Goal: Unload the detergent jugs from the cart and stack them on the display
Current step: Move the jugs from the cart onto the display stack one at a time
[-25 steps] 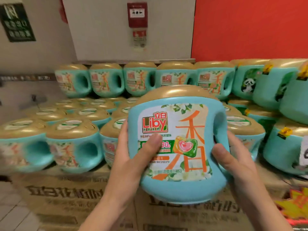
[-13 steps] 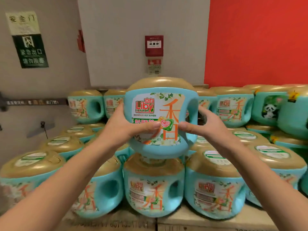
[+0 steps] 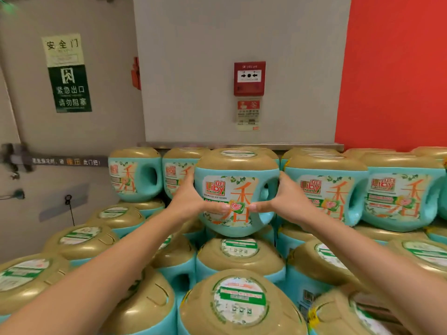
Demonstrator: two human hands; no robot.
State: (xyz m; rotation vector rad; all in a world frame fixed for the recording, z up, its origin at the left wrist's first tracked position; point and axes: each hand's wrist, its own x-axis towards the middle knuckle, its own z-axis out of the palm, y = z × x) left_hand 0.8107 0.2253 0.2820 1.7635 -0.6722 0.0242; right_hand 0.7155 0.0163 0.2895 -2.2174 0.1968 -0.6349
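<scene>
I hold one teal detergent jug (image 3: 235, 189) with a gold lid and a Liby label between both hands, arms stretched forward. My left hand (image 3: 191, 200) grips its left side and my right hand (image 3: 281, 201) grips its right side by the handle hole; both thumbs meet on the front label. The jug is upright, level with the upper row of jugs (image 3: 331, 192) at the back, just above the gold lid of a lower jug (image 3: 239, 252). Whether it touches that lid I cannot tell.
The display is a tiered stack of the same teal jugs, lower rows (image 3: 79, 240) near me and an upper row (image 3: 135, 175) against the wall. Behind stand a grey wall with a red fire alarm box (image 3: 249, 78), a green exit sign (image 3: 69, 87) and a red wall (image 3: 396, 68).
Both hands have carried the jug forward and away from me, from near the front of the stack to the upper row at the back. The camera moved closer.
</scene>
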